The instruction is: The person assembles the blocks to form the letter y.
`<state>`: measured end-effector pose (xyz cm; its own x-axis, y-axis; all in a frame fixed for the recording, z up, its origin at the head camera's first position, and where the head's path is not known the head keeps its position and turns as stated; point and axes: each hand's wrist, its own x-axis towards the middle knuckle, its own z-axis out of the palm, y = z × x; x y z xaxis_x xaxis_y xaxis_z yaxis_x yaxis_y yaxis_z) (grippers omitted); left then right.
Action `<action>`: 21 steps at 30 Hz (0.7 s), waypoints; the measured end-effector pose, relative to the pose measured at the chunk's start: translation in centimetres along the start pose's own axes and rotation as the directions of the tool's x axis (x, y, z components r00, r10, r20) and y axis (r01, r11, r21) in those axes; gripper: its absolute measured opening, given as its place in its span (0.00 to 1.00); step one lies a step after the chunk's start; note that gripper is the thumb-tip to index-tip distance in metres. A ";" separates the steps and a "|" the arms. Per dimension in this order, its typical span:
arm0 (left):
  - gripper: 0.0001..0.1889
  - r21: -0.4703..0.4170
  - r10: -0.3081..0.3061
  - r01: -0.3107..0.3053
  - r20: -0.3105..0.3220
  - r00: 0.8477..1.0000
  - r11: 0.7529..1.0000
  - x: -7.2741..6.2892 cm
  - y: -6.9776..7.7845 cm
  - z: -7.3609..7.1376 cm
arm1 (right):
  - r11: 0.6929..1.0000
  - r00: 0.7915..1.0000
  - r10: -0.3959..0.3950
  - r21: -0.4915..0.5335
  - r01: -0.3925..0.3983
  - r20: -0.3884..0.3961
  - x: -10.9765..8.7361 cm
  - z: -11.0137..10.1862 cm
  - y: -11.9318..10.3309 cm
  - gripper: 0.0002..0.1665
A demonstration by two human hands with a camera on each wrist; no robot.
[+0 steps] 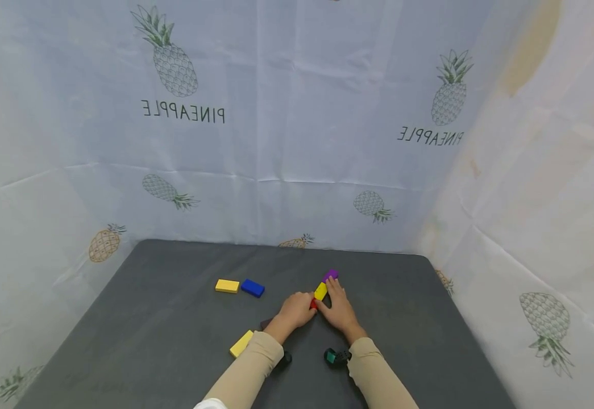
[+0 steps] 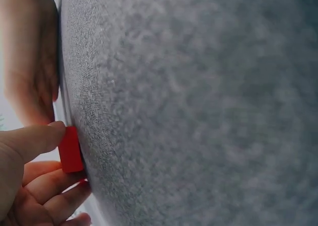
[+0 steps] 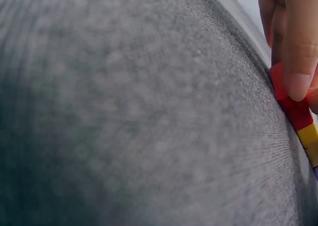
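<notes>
My left hand (image 1: 297, 309) pinches a red block (image 2: 71, 154) between thumb and fingers, low against the dark table. From the red block a row runs away from me: a bright yellow block (image 1: 320, 291), then a purple block (image 1: 330, 275) at the far end. My right hand (image 1: 341, 311) lies along the row's right side with fairly straight fingers. Its fingertips reach the purple block, and its thumb points toward the red one. In the right wrist view, the left fingers press the red block, end to end with the yellow block (image 3: 309, 142).
Farther left on the dark table (image 1: 174, 318) lie a pale yellow block (image 1: 227, 286) and a blue block (image 1: 253, 288). Beside my left forearm are another pale yellow block (image 1: 241, 343) and a partly hidden dark brown block (image 1: 265, 323). Pineapple-printed cloth (image 1: 297, 142) hangs around the table.
</notes>
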<state>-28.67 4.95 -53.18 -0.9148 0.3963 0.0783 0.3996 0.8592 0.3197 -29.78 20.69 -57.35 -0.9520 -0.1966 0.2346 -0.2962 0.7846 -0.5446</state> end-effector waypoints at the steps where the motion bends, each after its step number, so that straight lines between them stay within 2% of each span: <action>1: 0.20 0.001 -0.002 0.002 0.000 1.000 1.000 -0.1 0.0 0.0 | 1.000 1.000 -0.003 -0.003 0.003 0.005 0.0 0.0 -0.1 0.44; 5: 0.21 -0.062 0.001 0.000 0.019 1.000 0.998 -0.3 -0.3 -0.5 | 1.000 1.000 0.002 -0.002 -0.002 0.014 0.0 0.1 -0.5 0.43; 9: 0.25 -0.186 0.031 -0.017 0.075 0.997 0.982 -0.5 -1.0 -1.1 | 1.000 1.000 0.017 0.009 -0.018 0.009 0.0 0.0 -0.7 0.44; 12: 0.27 -0.244 0.048 -0.015 0.127 0.991 0.970 -0.6 -1.6 -1.6 | 1.000 1.000 0.022 0.010 -0.022 0.003 0.0 -0.1 -0.9 0.44; 17: 0.29 -0.288 0.062 -0.002 0.197 0.978 0.958 -1.1 -2.7 -2.3 | 0.999 0.999 0.038 0.004 -0.038 0.009 -0.1 0.0 -0.7 0.44; 21: 0.29 -0.319 0.063 0.010 0.218 0.974 0.948 -1.7 -3.5 -2.7 | 0.999 0.999 0.048 -0.001 -0.048 0.000 -0.2 0.1 -0.3 0.44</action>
<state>-28.65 0.39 -51.84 -0.8527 0.5108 -0.1096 0.3506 0.7150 0.6048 -29.50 20.45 -57.33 -0.9652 -0.1585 0.2080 -0.2499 0.7937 -0.5547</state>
